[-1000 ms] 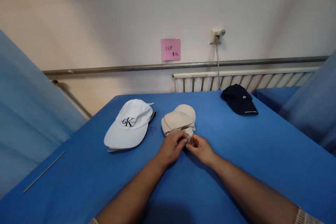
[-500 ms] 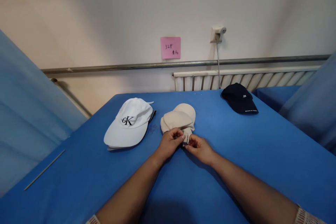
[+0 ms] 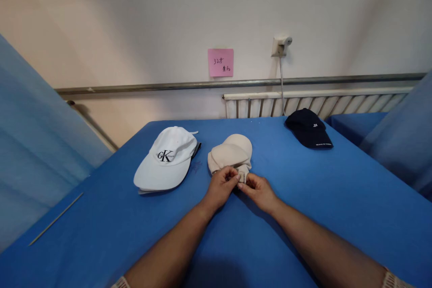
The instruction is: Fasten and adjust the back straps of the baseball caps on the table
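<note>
A beige baseball cap (image 3: 229,155) lies at the middle of the blue table, its brim pointing away from me and its back edge towards me. My left hand (image 3: 222,184) pinches the near edge of the cap, around the back strap, between thumb and fingers. Close beside it, my right hand (image 3: 259,192) is closed on the same strap area from the right. The two thumbs nearly meet there. Fingers partly hide the strap and its fastening.
Left of the beige cap, a white cap (image 3: 168,157) with black letters rests on top of another cap. A dark navy cap (image 3: 308,128) lies at the far right. Near the left edge is a thin stick (image 3: 56,219). Blue curtains (image 3: 30,144) hang at both sides.
My fingers have shifted slightly at the strap; a dark bit visible between them before is now out of sight. The cap stays in place, and the view has tilted very slightly.
</note>
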`<state>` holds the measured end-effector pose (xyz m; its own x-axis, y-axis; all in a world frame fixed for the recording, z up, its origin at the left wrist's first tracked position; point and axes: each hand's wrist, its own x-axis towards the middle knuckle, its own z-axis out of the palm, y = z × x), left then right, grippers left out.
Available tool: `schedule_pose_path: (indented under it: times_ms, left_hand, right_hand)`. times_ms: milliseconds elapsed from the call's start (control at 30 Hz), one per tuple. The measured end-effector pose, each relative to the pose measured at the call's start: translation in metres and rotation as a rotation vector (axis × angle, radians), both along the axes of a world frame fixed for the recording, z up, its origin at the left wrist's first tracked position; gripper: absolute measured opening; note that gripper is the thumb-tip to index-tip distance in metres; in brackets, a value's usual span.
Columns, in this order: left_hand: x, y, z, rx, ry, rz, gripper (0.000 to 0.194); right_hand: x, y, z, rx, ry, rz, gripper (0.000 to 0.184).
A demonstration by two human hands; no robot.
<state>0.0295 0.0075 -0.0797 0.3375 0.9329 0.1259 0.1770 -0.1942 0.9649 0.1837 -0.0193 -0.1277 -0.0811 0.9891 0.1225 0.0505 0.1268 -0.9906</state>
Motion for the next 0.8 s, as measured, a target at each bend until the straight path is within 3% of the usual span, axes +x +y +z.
schedule_pose_path:
  times_ms: [167,400,633,800]
  left_hand:
    - [0.002,-0.001,0.001,-0.064,-0.071,0.017,0.022]
    - [-0.001,-0.008,0.013,0.164,0.114,-0.046,0.014]
    - [-0.001,-0.005,0.007,0.085,0.044,-0.041,0.015]
    - [-0.003,-0.009,0.018,0.082,0.204,0.044,0.010]
  right_hand:
    - [0.001,0.001,-0.001,0.003,-0.015,-0.003,0.033]
    - [0.001,0.000,0.004,-0.027,0.082,0.041,0.032]
    - [0.002,0.000,0.006,-0.046,0.102,0.043,0.030]
    - [0.000,0.000,0.006,-0.065,0.165,0.045,0.029]
